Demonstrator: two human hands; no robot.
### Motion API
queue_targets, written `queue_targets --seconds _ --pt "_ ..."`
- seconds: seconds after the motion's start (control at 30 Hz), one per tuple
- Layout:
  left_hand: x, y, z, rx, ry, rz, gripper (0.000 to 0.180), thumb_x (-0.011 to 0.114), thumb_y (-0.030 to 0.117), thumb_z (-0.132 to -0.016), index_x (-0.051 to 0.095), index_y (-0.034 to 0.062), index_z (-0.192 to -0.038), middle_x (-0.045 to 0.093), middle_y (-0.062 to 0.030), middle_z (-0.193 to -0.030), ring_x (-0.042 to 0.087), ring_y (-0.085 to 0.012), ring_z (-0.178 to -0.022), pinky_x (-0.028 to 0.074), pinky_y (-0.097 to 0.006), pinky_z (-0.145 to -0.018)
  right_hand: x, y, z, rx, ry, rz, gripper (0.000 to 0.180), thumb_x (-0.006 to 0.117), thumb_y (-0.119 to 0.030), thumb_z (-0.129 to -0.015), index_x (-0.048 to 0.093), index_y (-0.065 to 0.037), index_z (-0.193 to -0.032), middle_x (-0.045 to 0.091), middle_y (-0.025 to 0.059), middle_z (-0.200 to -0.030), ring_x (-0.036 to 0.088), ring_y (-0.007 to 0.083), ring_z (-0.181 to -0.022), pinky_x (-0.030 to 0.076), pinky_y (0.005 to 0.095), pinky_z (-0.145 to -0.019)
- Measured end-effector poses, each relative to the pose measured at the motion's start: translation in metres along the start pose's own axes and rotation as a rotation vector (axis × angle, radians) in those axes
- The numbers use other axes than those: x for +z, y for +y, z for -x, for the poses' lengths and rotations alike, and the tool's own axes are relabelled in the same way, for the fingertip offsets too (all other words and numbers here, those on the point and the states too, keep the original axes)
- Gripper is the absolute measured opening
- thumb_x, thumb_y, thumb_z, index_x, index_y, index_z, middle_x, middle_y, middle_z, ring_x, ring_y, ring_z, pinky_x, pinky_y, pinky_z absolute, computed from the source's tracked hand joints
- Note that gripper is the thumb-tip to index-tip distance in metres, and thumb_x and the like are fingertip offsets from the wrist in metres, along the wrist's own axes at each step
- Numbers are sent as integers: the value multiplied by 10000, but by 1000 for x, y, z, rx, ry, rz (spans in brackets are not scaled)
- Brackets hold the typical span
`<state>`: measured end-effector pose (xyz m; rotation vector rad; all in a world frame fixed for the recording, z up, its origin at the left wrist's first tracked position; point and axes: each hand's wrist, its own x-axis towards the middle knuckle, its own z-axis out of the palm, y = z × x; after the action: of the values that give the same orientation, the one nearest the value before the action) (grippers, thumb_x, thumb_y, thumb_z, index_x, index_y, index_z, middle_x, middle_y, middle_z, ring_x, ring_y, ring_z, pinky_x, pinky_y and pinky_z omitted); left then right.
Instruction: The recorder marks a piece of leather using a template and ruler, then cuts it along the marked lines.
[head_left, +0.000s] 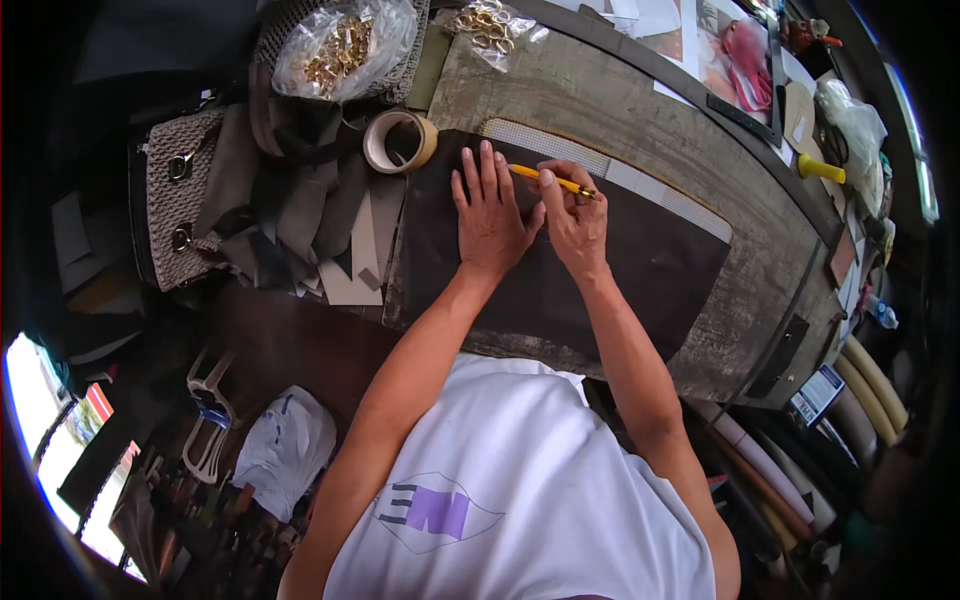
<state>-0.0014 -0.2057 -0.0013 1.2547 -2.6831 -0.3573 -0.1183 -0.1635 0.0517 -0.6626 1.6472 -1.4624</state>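
A dark brown sheet of leather-like material (630, 290) lies flat on the worn workbench (600, 70). My left hand (490, 215) presses on it with the palm down and the fingers stretched out. Between the fingers of my right hand (577, 220) is a yellow pencil (540, 178), its tip pointing left toward my left fingertips. A pale, finely gridded panel with a rounded corner and a yellowish edge (680, 205) shows along the sheet's far side. The rest of that panel is hidden by the sheet.
Left of the sheet stands a roll of tape (428, 145) beside dark scraps (300, 215) and a woven handbag (180, 200). Bags of gold-coloured metal fittings (340, 60) sit at the back. A yellow-handled tool (820, 169) lies right; rolled materials (760, 460) stand lower right.
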Motion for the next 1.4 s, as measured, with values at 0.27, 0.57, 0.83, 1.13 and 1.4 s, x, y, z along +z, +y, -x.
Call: queue_targets --seconds 0.27,0.57,0.83,1.13,1.4 --pt "3 -9 1 -60 -72 110 856 638 375 -834 248 -42 -1471 241 -293 -1513 163 -462 -1442 171 -611 -1121 41 17 -42 -145 -54 297 186 643 -67 -926 628 36 -1080 692 70 -952 618 71 -877 502 214 -757" --pt "3 -8 0 -58 -82 144 948 671 489 -798 260 -24 -1481 245 -297 -1510 155 -471 -1442 175 -632 -1121 40 18 -53 -359 -86 500 147 690 -53 -848 660 -3 -983 700 108 -917 692 242 -788 546 313 -701" --pt "6 -7 0 -44 -48 141 933 675 440 -803 245 -44 -1476 260 -317 -1496 169 -489 -1433 178 -634 -1116 38 18 -52 -372 -127 542 167 682 -52 -841 671 -15 -1004 702 109 -960 696 268 -834 557 323 -730" --pt "7 -7 1 -45 -40 125 921 663 412 -820 219 -52 -1480 261 -309 -1497 167 -481 -1437 182 -629 -1115 38 20 -51 -365 -124 564 177 683 -98 -852 672 -24 -1012 704 103 -977 700 271 -849 564 328 -736" --pt "7 -7 0 -46 -54 120 927 648 427 -831 202 -53 -1486 256 -305 -1500 154 -472 -1442 176 -620 -1121 38 22 -51 -347 -119 558 173 681 -110 -863 674 -38 -1020 703 95 -990 700 260 -861 563 324 -746"
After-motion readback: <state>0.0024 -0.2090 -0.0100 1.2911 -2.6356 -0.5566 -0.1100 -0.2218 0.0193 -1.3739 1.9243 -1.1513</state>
